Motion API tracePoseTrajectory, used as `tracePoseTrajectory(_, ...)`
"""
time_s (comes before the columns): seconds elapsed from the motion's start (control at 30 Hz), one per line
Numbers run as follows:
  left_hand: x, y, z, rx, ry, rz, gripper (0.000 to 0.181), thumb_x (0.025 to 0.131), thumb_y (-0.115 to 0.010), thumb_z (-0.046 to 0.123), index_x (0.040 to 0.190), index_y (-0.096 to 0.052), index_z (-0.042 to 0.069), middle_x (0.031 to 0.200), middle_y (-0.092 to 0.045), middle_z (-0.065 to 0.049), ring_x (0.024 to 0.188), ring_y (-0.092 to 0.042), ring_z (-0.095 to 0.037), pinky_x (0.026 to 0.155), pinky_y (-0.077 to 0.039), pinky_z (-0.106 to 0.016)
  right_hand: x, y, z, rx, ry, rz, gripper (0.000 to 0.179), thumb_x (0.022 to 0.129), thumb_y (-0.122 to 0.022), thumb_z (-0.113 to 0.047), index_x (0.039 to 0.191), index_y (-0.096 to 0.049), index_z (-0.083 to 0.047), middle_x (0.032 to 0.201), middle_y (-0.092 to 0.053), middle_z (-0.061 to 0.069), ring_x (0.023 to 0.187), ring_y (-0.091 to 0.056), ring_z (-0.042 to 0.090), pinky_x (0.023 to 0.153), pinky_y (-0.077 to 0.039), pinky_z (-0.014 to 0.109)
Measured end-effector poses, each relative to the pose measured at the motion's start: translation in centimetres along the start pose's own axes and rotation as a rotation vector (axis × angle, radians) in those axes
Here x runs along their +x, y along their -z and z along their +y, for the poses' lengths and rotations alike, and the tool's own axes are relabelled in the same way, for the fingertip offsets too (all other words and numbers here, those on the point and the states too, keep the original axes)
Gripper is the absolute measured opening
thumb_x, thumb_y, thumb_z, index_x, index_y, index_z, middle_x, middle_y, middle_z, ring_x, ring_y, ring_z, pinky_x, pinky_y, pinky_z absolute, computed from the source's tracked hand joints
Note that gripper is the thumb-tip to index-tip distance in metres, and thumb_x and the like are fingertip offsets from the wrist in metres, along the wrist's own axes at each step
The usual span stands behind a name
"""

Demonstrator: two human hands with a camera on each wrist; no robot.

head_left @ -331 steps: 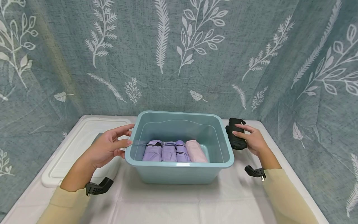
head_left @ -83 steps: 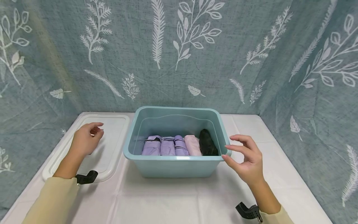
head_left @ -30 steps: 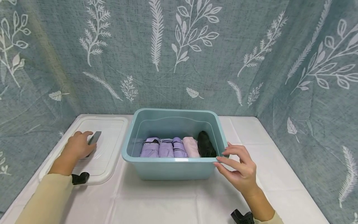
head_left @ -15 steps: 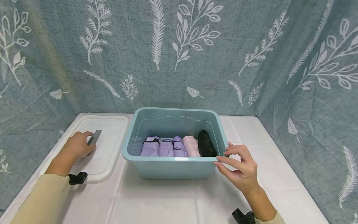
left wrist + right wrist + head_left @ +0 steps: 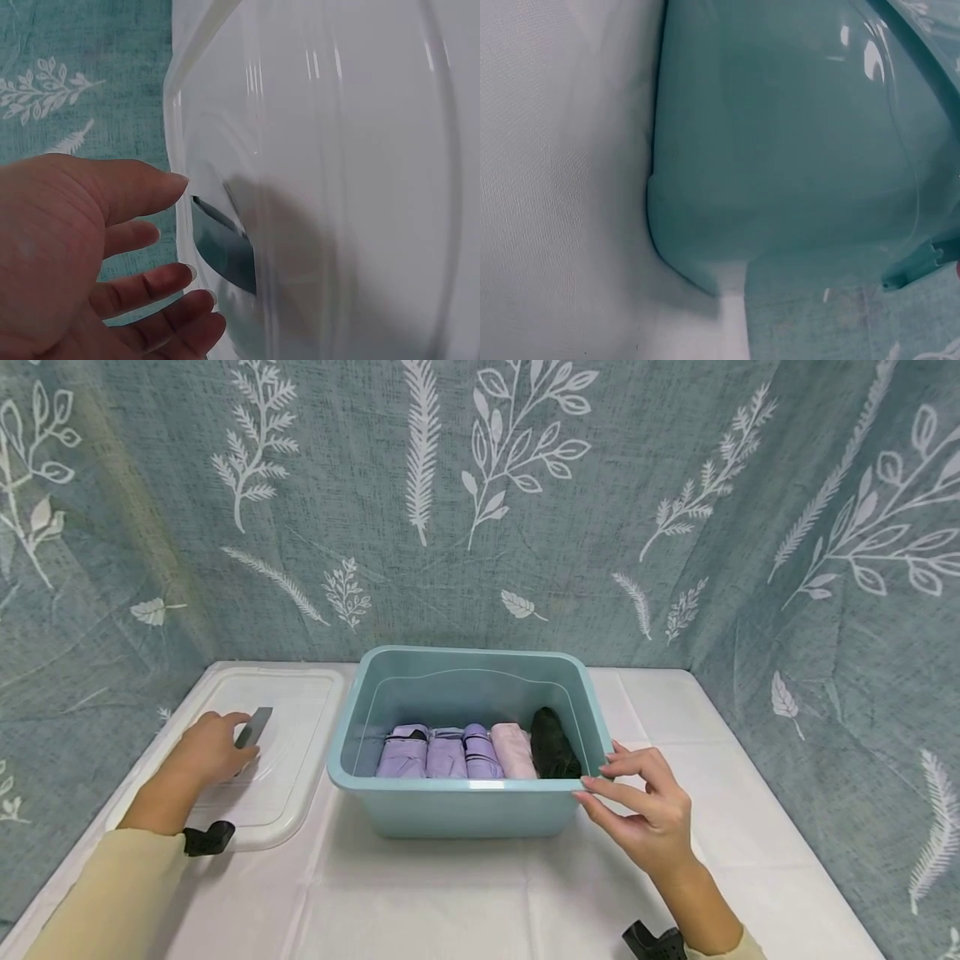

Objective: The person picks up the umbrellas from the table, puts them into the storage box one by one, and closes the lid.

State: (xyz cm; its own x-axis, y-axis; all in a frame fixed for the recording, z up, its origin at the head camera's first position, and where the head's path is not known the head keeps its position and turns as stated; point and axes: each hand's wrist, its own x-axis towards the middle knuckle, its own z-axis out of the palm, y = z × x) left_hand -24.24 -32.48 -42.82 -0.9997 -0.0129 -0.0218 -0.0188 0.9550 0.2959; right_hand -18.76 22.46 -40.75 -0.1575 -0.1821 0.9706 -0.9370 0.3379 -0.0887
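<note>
A light blue plastic storage bin [image 5: 480,810] stands mid-table. Inside, in a row, lie several rolled fabric bundles: purple ones [image 5: 447,755] at left, a pink one [image 5: 514,752], and a black one [image 5: 553,745] against the right side. My right hand [image 5: 641,810] pinches the bin's front right rim corner between thumb and fingertips. At left, the bin's white lid [image 5: 300,752] lies flat with a grey handle [image 5: 255,727] on it. My left hand [image 5: 202,752] is at that handle; in the left wrist view, its thumb and loosely spread fingers [image 5: 169,289] sit beside the handle without wrapping it.
A white cloth [image 5: 420,902] covers the table. Blue-grey curtains [image 5: 465,593] with white leaf prints hang behind it and at both sides. Each wrist wears a small black camera mount [image 5: 210,837].
Eleven seconds ago the black bundle was in my right hand on the table; now it lies in the bin. My left hand moved from the bin's rim to the lid handle; my right to the rim.
</note>
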Motion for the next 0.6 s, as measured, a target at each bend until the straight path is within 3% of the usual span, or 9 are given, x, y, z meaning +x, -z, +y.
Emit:
tracePoseTrajectory(0.3, 0.6, -0.4, -0.1, 0.004, -0.022, -0.031, 0.062, 0.091, -0.065, 0.012, 0.134, -0.044, -0.026, 0.127, -0.048, -0.05, 0.122, -0.045, -0.064, 0.104, -0.041, -0.07, -0.5, -0.1, 0.2, 0.025, -0.011, 0.022, 0.022, 0.087, -0.084, -0.02, 0.081, -0.081, 0.001, 0.081, -0.062, 0.019, 0.087, -0.062, 0.032, 0.106, -0.054, 0.034)
tracePoseTrajectory(0.6, 1.4, -0.1, -0.5, 0.007, -0.043, -0.064, 0.059, 0.093, -0.063, 0.012, 0.135, -0.045, -0.026, 0.132, -0.05, -0.047, 0.125, -0.048, -0.063, 0.105, -0.043, -0.069, -0.7, 0.0, 0.4, 0.037, -0.025, 0.033, 0.021, 0.085, -0.085, -0.019, 0.082, -0.082, 0.001, 0.081, -0.063, 0.019, 0.089, -0.062, 0.03, 0.106, -0.054, 0.034)
